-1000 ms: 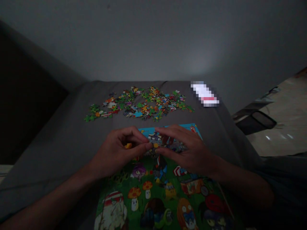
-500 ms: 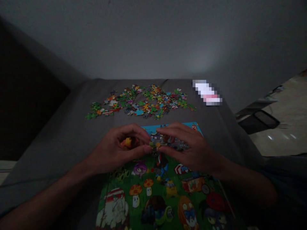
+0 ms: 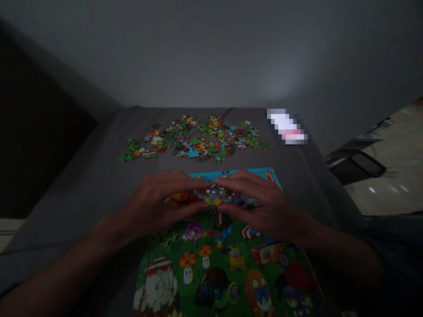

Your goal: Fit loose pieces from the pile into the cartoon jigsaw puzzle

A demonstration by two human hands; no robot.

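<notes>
A colourful picture sheet (image 3: pixel 228 251) with cartoon plants and mushrooms lies in front of me, its blue edge at the back. Over its upper part, my left hand (image 3: pixel 165 196) and my right hand (image 3: pixel 257 196) face each other with their fingertips close together. Between the fingertips is a small puzzle piece (image 3: pixel 213 201), green and yellow, dim against the printed picture. Thumb and fingers of both hands pinch toward it from either side. Whether it is lifted off the sheet cannot be made out.
Loose puzzle pieces (image 3: pixel 198 141) lie scattered on the grey cloth surface (image 3: pixel 99 176) beyond the sheet. A phone with a lit, pixelated screen (image 3: pixel 287 127) rests at the back right. A pale wall rises behind, and a dark-framed object (image 3: pixel 365 165) stands at the right.
The fingers of my left hand have stretched out straighter and moved nearer to those of my right hand. My right hand has barely moved.
</notes>
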